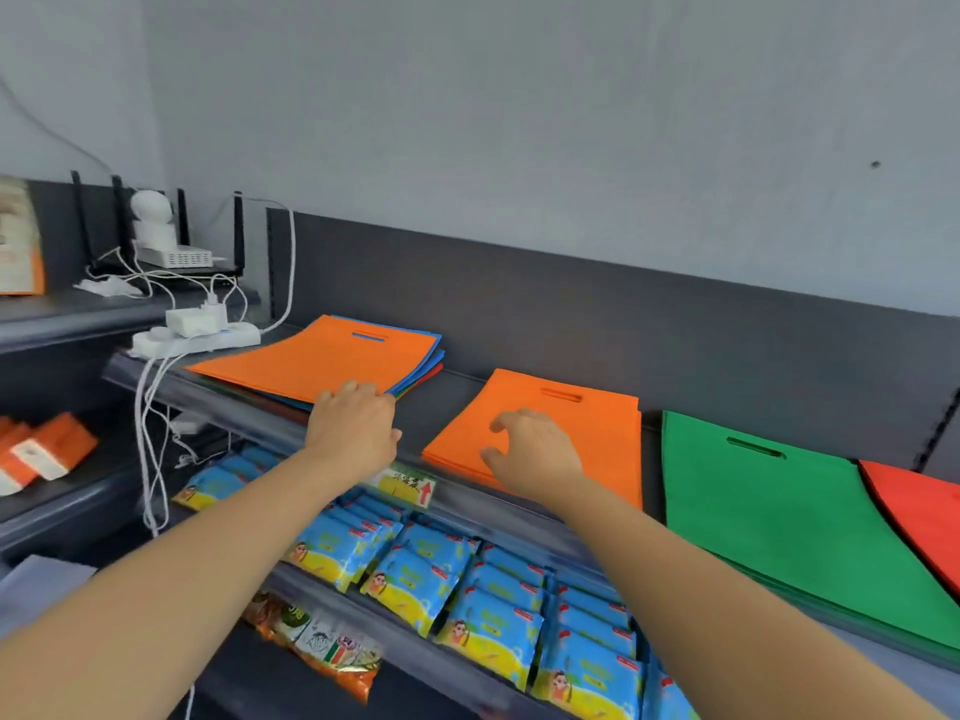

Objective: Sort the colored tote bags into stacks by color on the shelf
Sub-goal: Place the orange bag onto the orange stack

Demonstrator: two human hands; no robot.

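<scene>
Grey shelf [453,402] holds a mixed pile [422,367] under the left hand [356,428], whose fingers curl over the near corner of the top orange bag [311,358]. The right hand [535,449] hovers relaxed and empty above the orange stack [602,428]. Next, probably: carry that bag rightward onto it, edges aligned.

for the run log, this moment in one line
left hand grips mixed stack corner | right hand open over orange stack | sorting unfinished

Left hand [353,426] — arm outstretched, palm down, fingers curled, knuckles up. Right hand [532,449] — arm outstretched, palm down, fingers loosely bent, spread, holding nothing.
</scene>
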